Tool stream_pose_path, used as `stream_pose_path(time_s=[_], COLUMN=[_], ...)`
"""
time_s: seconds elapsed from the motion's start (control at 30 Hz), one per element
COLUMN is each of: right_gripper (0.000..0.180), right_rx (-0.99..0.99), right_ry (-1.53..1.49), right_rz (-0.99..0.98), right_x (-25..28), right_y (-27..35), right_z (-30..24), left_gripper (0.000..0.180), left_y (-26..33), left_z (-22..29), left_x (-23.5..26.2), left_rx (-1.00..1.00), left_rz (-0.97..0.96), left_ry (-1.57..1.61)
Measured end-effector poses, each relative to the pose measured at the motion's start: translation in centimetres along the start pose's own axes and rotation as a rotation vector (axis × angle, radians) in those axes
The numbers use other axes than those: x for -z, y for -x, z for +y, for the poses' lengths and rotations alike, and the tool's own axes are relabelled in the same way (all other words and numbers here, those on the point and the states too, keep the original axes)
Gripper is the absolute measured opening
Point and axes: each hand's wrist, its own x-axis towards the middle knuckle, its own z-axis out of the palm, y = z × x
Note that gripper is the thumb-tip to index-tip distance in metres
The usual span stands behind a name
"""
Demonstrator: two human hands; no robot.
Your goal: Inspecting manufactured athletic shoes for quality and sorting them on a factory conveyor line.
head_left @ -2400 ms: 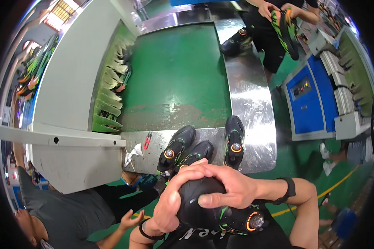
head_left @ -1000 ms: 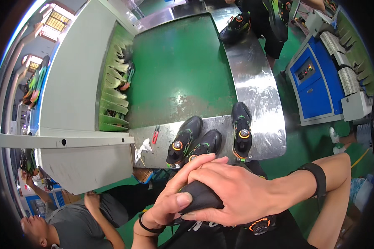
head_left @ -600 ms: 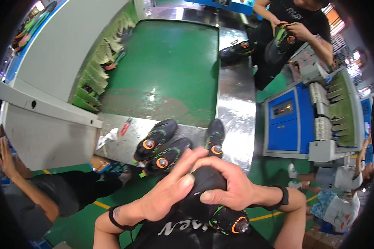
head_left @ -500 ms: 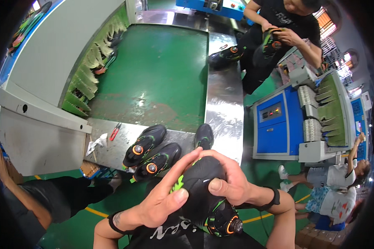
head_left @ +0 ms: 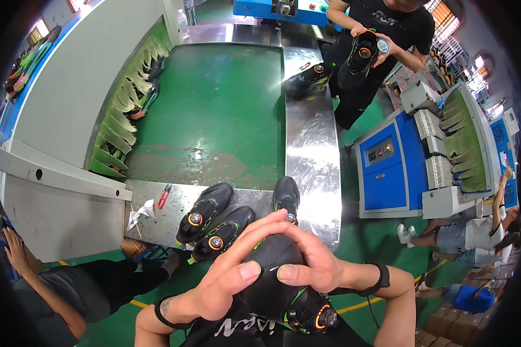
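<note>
A black shoe with green trim and an orange-ringed dial (head_left: 272,257) is held toe up in front of my chest. My left hand (head_left: 226,280) wraps its left side and my right hand (head_left: 318,260) its right side. Both thumbs press on the upper near the toe, and my fingertips meet over the far end. Just beyond, on the metal ledge, sit two matching shoes, one farther (head_left: 213,199) and one nearer (head_left: 231,222). Another dark shoe (head_left: 286,192) stands right of them, partly behind my fingers.
Red-handled snips (head_left: 164,196) and a crumpled white cloth (head_left: 141,214) lie on the ledge's left. A grey machine with a fringed green curtain (head_left: 116,124) stands at left. Across the metal bench (head_left: 312,144) a person holds a shoe (head_left: 356,61); a blue machine (head_left: 391,168) is at right.
My thumbs have drawn closer together on the shoe, and the left one has moved right. The person opposite has turned their shoe so that its dial faces me.
</note>
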Motion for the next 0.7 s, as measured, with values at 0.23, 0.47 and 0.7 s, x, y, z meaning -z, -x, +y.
stream_pose_path(time_s=[0.23, 0.47, 0.7], right_gripper=[0.06, 0.054, 0.05], right_rx=[0.088, 0.126, -0.096], right_ry=[-0.011, 0.114, -0.209], right_rz=[-0.004, 0.007, 0.25], right_x=[0.5, 0.9, 2.8], right_y=[-0.5, -0.3, -2.4], right_z=[0.9, -0.4, 1.3], left_gripper=[0.066, 0.058, 0.053], left_y=[-1.1, -1.7, -5.4], left_z=[0.1, 1.1, -2.1], left_x=[0.4, 0.3, 1.4], left_rx=[-0.006, -0.078, 0.204], left_rz=[-0.039, -0.096, 0.162], left_ry=[-0.02, -0.097, 0.102])
